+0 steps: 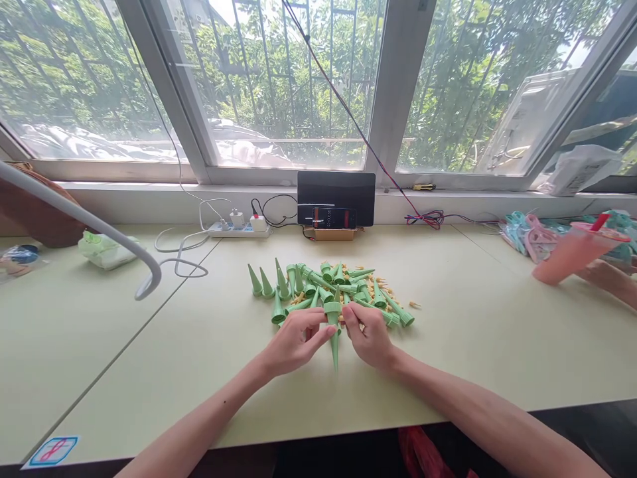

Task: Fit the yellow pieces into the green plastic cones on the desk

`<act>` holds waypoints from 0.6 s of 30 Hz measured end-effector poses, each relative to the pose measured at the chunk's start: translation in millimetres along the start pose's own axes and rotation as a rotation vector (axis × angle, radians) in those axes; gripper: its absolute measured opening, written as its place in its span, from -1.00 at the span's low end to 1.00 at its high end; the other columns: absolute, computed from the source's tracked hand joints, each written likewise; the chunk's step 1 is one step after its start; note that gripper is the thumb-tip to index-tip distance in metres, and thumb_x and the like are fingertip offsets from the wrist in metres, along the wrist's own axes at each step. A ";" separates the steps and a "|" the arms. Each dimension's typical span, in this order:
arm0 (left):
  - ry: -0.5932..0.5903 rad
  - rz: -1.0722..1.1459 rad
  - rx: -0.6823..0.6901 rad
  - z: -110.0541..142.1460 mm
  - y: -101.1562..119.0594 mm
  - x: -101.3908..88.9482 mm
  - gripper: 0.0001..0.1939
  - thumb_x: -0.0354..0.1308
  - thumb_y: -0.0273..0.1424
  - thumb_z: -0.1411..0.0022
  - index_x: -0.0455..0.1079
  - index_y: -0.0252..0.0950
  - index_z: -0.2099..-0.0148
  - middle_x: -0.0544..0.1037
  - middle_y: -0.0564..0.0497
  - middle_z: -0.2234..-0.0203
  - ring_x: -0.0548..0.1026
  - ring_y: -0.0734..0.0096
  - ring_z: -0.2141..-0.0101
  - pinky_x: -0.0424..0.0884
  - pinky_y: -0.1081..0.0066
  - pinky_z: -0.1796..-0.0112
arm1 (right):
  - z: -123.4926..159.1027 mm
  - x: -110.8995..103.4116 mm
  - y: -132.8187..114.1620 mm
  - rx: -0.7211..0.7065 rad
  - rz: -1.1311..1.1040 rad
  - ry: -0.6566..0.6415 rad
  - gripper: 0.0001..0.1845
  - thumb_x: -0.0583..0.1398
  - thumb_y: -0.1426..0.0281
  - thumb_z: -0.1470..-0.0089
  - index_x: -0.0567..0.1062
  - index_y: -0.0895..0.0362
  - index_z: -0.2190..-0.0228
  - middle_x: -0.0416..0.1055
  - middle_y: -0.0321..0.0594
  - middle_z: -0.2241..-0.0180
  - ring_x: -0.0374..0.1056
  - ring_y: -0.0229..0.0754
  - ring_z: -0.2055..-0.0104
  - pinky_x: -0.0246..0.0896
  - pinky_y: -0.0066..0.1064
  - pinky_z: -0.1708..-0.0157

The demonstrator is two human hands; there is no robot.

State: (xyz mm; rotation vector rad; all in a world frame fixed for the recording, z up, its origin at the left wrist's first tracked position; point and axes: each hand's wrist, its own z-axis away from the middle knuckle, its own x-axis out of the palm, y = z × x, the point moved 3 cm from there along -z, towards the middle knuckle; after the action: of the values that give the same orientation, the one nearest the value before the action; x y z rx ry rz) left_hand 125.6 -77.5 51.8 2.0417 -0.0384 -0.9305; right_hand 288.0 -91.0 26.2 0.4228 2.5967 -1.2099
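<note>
Currently, the left hand [301,340] holds a light-green, tapering plastic-looking spike [333,321] between thumb and fingers — its point aimed at the near edge of the pale yellow-green tabletop [497,338]. The right hand [369,334] is beside it, thumb and fingers drawn narrow; whether they pinch anything, I cannot tell. Just beyond — a heap of similar green cones [343,288] among small yellow-orange pieces [415,305].

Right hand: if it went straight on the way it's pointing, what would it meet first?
Probably the green cone in the left hand, just beyond the fingertips of the right hand. Depth is unclear from this one view, so it might miss that and meet the pile behind.
</note>
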 end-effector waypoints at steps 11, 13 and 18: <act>0.040 -0.139 0.083 0.6 -2.9 0.2 -0.59 0.11 -0.32 -0.33 0.09 -0.31 0.53 0.21 0.12 0.60 0.16 0.54 0.55 0.10 0.48 0.51 | 1.2 1.1 3.0 0.021 -0.029 -0.021 -0.58 -0.04 0.29 -0.36 0.18 0.10 0.56 0.13 -0.39 0.66 0.01 -0.35 0.64 -0.07 -0.46 0.60; 0.031 -0.160 0.084 0.8 -2.6 0.1 -0.60 0.10 -0.34 -0.33 0.09 -0.31 0.53 0.22 0.11 0.60 0.17 0.55 0.54 0.11 0.48 0.50 | 1.3 1.2 2.1 0.023 -0.042 -0.028 -0.58 -0.04 0.29 -0.36 0.18 0.10 0.56 0.13 -0.39 0.66 0.01 -0.35 0.64 -0.07 -0.46 0.61; 0.023 -0.162 0.115 1.4 1.8 -0.8 -0.71 0.11 -0.40 -0.32 0.23 -0.32 0.46 0.24 0.12 0.58 0.19 0.55 0.54 0.14 0.50 0.49 | 1.1 0.8 0.4 0.033 -0.052 -0.038 -0.58 -0.06 0.28 -0.37 0.15 0.09 0.55 0.13 -0.39 0.66 0.01 -0.35 0.65 -0.06 -0.47 0.61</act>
State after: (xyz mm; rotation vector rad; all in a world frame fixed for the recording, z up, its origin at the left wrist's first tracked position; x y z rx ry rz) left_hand 124.7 -79.3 53.1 2.1870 0.0886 -1.0245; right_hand 287.4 -91.4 25.0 0.3376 2.5743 -1.2665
